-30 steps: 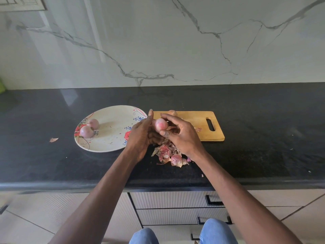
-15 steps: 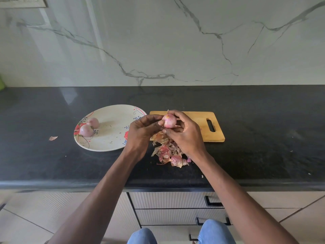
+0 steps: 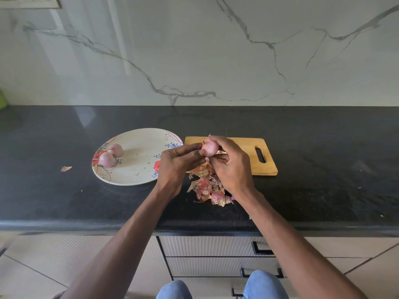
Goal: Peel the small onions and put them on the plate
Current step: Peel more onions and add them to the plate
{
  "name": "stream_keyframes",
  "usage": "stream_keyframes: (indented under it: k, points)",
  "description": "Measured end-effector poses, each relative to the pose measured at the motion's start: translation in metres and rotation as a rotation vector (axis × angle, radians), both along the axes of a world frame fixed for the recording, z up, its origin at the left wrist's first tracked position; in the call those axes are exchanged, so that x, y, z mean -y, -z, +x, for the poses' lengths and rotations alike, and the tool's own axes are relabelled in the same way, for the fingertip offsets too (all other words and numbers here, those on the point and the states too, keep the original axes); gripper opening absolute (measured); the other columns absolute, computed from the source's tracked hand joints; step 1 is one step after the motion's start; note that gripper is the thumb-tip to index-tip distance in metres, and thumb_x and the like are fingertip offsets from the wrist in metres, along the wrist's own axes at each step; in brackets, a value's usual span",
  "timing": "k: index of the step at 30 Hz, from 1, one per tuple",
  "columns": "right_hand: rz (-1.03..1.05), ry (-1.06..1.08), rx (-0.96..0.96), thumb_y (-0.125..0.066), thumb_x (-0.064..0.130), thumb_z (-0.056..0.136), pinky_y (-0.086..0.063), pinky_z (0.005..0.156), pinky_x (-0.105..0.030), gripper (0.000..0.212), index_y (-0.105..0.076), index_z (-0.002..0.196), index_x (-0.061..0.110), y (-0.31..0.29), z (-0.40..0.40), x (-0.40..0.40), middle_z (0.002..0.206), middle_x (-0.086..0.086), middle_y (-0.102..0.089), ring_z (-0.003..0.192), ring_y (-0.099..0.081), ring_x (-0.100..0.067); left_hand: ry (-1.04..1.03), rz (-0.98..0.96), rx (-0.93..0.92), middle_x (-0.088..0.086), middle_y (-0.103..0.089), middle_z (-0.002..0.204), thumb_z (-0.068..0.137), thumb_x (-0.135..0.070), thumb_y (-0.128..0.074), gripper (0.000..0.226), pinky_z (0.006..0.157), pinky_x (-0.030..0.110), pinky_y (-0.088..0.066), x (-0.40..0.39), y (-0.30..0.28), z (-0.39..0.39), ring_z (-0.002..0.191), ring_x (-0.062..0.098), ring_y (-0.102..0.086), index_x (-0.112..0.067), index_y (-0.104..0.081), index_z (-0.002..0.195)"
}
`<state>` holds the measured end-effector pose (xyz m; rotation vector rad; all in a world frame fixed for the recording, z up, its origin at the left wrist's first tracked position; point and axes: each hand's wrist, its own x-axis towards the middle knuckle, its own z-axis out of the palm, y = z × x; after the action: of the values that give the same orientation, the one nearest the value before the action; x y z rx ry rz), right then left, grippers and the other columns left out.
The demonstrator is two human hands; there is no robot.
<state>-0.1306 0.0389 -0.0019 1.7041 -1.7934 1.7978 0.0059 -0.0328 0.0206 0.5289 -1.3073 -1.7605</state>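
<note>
Onion: small pink half-peeled onion (image 3: 209,148) held above the skin pile (image 3: 207,186) so scraps drop there | right hand (image 3: 232,165) curls round it, steadying | left hand (image 3: 178,162) pinches its skin | white floral plate (image 3: 133,178) near your left, holding two peeled onions (image 3: 110,155).

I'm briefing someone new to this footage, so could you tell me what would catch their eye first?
First, the two hands meeting mid-frame over the dark counter: the right hand holds a pink onion while the left hand pinches at it. Just below lies a heap of peels, in front of the wooden board. To the left, a floral plate holds two peeled onions.
</note>
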Motion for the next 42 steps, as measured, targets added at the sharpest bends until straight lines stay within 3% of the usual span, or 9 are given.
stream_keyframes:
  k: [7, 10, 14, 18, 23, 29, 35, 39, 42]
  points:
    - [-0.016, -0.029, 0.043, -0.080, -0.001, 0.079, -0.060, 0.089, -0.033, 0.047, -0.065, 0.123, 0.006, -0.001, 0.001, -0.002, 0.122, -0.007, -0.068, 0.114, -0.067, -0.017, 0.039, 0.129, -0.039, 0.020, -0.076, 0.087, 0.069, 0.000, -0.074, 0.013, 0.075, 0.026, -0.062, 0.005, -0.002, 0.000, 0.078, 0.026, -0.076, -0.002, -0.080, 0.080]
    - [-0.011, -0.043, 0.052, -0.080, -0.002, 0.080, -0.060, 0.089, -0.031, 0.047, -0.065, 0.123, 0.005, -0.002, 0.002, -0.002, 0.122, -0.007, -0.068, 0.114, -0.067, -0.016, 0.020, 0.115, -0.028, 0.019, -0.077, 0.086, 0.076, 0.006, -0.071, 0.014, 0.078, 0.028, -0.063, 0.005, -0.001, 0.000, 0.079, 0.027, -0.076, -0.004, -0.081, 0.077]
    - [-0.001, -0.067, 0.108, -0.080, -0.006, 0.078, -0.058, 0.087, -0.021, 0.050, -0.064, 0.124, 0.006, -0.002, 0.004, -0.003, 0.124, -0.009, -0.067, 0.113, -0.068, -0.015, -0.043, 0.062, -0.002, 0.018, -0.077, 0.088, 0.087, 0.016, -0.060, 0.033, 0.078, 0.029, -0.062, 0.009, 0.004, -0.001, 0.081, 0.028, -0.076, -0.006, -0.081, 0.076]
    - [-0.002, -0.052, 0.129, -0.079, -0.005, 0.079, -0.058, 0.086, -0.023, 0.049, -0.064, 0.125, 0.004, -0.001, 0.003, -0.001, 0.125, -0.009, -0.067, 0.113, -0.068, -0.017, -0.016, 0.105, -0.018, 0.019, -0.076, 0.089, 0.089, 0.014, -0.060, 0.030, 0.079, 0.030, -0.063, 0.009, 0.004, -0.001, 0.081, 0.028, -0.076, -0.004, -0.080, 0.076]
    - [-0.033, 0.008, 0.013, -0.080, -0.005, 0.078, -0.055, 0.089, -0.018, 0.047, -0.065, 0.122, 0.004, -0.002, 0.004, -0.002, 0.121, -0.001, -0.066, 0.111, -0.066, -0.013, 0.014, 0.129, -0.009, 0.022, -0.076, 0.095, 0.084, 0.001, -0.072, 0.007, 0.079, 0.030, -0.063, 0.009, 0.003, -0.001, 0.083, 0.027, -0.075, 0.001, -0.078, 0.085]
    - [-0.054, 0.093, -0.109, -0.081, -0.005, 0.076, -0.047, 0.096, -0.012, 0.045, -0.065, 0.118, 0.001, -0.001, 0.003, -0.001, 0.116, 0.002, -0.061, 0.110, -0.055, -0.001, -0.051, 0.050, 0.114, 0.025, -0.075, 0.090, 0.088, -0.002, -0.073, 0.008, 0.078, 0.031, -0.063, 0.009, 0.008, -0.001, 0.081, 0.031, -0.075, 0.005, -0.076, 0.086]
    - [0.014, 0.047, -0.068, -0.082, 0.002, 0.079, -0.057, 0.091, -0.034, 0.044, -0.063, 0.118, 0.005, 0.001, 0.006, 0.000, 0.118, -0.006, -0.067, 0.109, -0.064, -0.014, -0.117, -0.145, 0.219, 0.019, -0.076, 0.083, 0.092, -0.001, -0.068, 0.009, 0.078, 0.035, -0.062, 0.007, 0.011, -0.002, 0.078, 0.029, -0.075, 0.000, -0.077, 0.090]
    - [0.014, 0.046, -0.047, -0.080, 0.007, 0.083, -0.058, 0.086, -0.032, 0.037, -0.061, 0.115, 0.005, 0.002, 0.007, 0.000, 0.114, -0.006, -0.066, 0.104, -0.064, -0.014, -0.143, -0.231, 0.268, 0.014, -0.077, 0.080, 0.092, -0.001, -0.067, 0.014, 0.078, 0.038, -0.062, 0.006, 0.012, -0.001, 0.077, 0.028, -0.075, -0.007, -0.079, 0.087]
    - [0.059, 0.041, -0.020, -0.079, 0.006, 0.084, -0.056, 0.092, -0.032, 0.046, -0.060, 0.127, 0.006, 0.003, 0.005, 0.002, 0.122, -0.006, -0.063, 0.113, -0.061, -0.014, -0.157, -0.243, 0.256, 0.014, -0.077, 0.080, 0.092, -0.001, -0.067, 0.013, 0.078, 0.041, -0.063, 0.007, 0.011, -0.001, 0.076, 0.030, -0.075, -0.006, -0.078, 0.088]
